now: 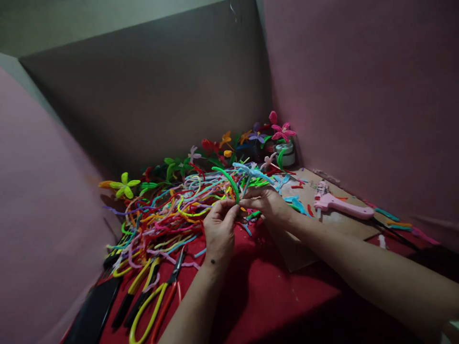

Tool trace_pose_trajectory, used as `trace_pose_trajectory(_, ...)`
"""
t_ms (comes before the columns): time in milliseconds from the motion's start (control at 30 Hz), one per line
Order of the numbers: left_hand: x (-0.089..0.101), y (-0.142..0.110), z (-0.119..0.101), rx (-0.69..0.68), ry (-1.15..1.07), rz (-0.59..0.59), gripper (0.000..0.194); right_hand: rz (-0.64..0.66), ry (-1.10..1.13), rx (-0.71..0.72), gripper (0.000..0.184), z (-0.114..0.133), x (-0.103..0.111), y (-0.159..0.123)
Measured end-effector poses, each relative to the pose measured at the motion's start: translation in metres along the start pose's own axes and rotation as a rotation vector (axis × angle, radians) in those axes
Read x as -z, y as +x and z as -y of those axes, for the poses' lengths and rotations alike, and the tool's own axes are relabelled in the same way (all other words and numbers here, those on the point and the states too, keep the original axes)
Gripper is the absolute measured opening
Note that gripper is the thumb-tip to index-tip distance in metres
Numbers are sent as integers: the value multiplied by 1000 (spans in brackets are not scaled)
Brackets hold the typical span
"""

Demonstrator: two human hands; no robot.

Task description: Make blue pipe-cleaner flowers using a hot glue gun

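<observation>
My left hand pinches the lower end of a curved green pipe-cleaner leaf between thumb and fingers. Right beside it, my right hand is closed at the stem of a light blue pipe-cleaner flower. The fingertips of both hands meet where leaf and stem come together, so the join itself is hidden. The leaf arches up and to the left, while the flower sits above my right fingers. Behind and left of the hands spreads a heap of colourful pipe cleaners.
A pink glue gun lies on a brown board at right, among cut pieces. Scissors and yellow-black pliers lie on the red cloth at front left. Finished flowers line the back, near a white jar.
</observation>
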State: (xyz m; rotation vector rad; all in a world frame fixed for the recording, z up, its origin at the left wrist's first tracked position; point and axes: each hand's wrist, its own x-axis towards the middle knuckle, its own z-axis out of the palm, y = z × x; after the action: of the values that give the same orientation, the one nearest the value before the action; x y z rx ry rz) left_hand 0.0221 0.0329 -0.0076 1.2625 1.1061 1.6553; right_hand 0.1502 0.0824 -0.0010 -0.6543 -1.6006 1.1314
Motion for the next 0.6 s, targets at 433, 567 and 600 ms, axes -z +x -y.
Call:
trace_pose_trajectory(433, 7, 2, 10, -193, 367, 33, 7, -116, -321, 315, 19, -15, -2, -1)
trace_pose_trajectory(567, 11, 2, 14, -450, 687, 33, 5, -82, -366, 320, 21, -17, -3, -3)
trace_pose_trajectory(600, 12, 2, 14, -505, 744, 31, 5, -72, -370, 314, 23, -16, -3, -4)
